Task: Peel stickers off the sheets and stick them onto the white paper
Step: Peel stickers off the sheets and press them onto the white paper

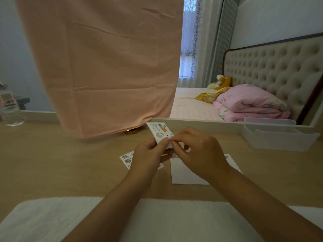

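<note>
White paper: thin, light, limp sheet lying flat on the worktop near its front edge, long axis running toward the back edge, partly under the right hand; a second sticker sheet lies flat just beside it. Held sticker sheet: flimsy, easily creased, raised above the worktop, long axis tilted up toward the back edge, printed face to the viewer. Left hand pinches its lower end; right-hand fingertips are closed on its lower corner, judged the best place to lift a sticker's edge.
</note>
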Demonstrator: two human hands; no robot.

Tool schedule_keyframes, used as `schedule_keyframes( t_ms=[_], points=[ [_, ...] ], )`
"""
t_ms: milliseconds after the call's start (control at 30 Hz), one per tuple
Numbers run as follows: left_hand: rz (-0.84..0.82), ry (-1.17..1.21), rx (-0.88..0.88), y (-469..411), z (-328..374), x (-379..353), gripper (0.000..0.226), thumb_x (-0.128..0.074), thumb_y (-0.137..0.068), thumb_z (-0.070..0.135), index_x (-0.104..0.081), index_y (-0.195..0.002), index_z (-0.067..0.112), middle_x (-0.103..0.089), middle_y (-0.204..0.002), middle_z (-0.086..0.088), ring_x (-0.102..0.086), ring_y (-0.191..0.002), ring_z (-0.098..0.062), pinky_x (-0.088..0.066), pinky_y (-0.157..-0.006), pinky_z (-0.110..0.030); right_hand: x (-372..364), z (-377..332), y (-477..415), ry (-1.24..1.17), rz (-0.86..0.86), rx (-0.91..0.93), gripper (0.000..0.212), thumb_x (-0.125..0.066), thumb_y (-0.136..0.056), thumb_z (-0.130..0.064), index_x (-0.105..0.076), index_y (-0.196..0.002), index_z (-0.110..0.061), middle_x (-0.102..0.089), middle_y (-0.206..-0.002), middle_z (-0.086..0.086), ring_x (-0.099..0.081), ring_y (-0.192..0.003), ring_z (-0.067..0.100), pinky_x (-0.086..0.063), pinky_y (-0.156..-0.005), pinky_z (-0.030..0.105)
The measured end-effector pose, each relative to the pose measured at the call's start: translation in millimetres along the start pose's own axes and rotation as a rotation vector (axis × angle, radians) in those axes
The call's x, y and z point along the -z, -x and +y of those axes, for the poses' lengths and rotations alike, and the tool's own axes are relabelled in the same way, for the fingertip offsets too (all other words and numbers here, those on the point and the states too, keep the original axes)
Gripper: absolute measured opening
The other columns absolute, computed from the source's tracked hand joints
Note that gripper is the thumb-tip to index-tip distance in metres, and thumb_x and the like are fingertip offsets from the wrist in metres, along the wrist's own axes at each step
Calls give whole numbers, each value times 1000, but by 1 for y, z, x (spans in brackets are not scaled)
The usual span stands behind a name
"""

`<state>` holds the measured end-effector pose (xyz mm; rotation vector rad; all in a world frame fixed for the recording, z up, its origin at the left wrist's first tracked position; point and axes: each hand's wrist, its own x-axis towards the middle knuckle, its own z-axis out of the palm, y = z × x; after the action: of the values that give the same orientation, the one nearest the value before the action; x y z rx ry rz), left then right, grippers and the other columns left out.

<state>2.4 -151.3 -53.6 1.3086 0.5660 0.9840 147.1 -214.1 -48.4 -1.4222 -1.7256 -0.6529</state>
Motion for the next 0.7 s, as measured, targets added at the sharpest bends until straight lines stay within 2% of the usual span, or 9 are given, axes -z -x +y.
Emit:
schedule_keyframes(
  t_ms=[100, 233, 367, 567, 700],
  points=[
    [24, -44, -41, -1, -3, 1, 19, -60, -99, 18, -75, -92, 27, -78, -99, 3, -75, -91, -14, -59, -78, -25, 1, -4, -2, -148, -11, -159, 16, -69, -91, -30, -81, -97, -21, -75, -92, -9, -65, -67, 8, -55, -56, 31],
    [2, -120, -127, -1, -3, 2, 21, -58, -101, 17, -73, -92, 29, -78, -92, 9, -74, -89, -11, -58, -75, -20, 5, -6, -6, -318, -107, -387, 12, -75, -89, -29, -81, -99, -31, -75, -87, -19, -68, -75, 4, -58, -66, 30],
    [-12, -238, -161, -4, -5, 4, 20, -59, -99, 17, -72, -91, 29, -77, -89, 10, -73, -87, -11, -58, -75, -21, 8, -3, -11, -383, -232, -499, 11, -73, -90, -27, -82, -95, -32, -76, -85, -21, -71, -80, 1, -61, -72, 36],
    [8, -429, -217, -6, -13, 9, 12, -64, -97, 26, -75, -93, 21, -74, -87, 10, -70, -86, -10, -59, -79, -36, 8, -3, -12, -475, -252, -657, 13, -72, -88, -23, -81, -80, -28, -74, -72, -13, -71, -67, 9, -56, -60, 30],
    [50, -412, -236, -4, -12, 8, 10, -67, -95, 24, -76, -91, 24, -75, -88, 10, -71, -86, -7, -58, -75, -33, 6, -7, -10, -430, -198, -677, 13, -71, -90, -25, -81, -84, -30, -75, -75, -16, -69, -66, 6, -53, -55, 24]
  ],
)
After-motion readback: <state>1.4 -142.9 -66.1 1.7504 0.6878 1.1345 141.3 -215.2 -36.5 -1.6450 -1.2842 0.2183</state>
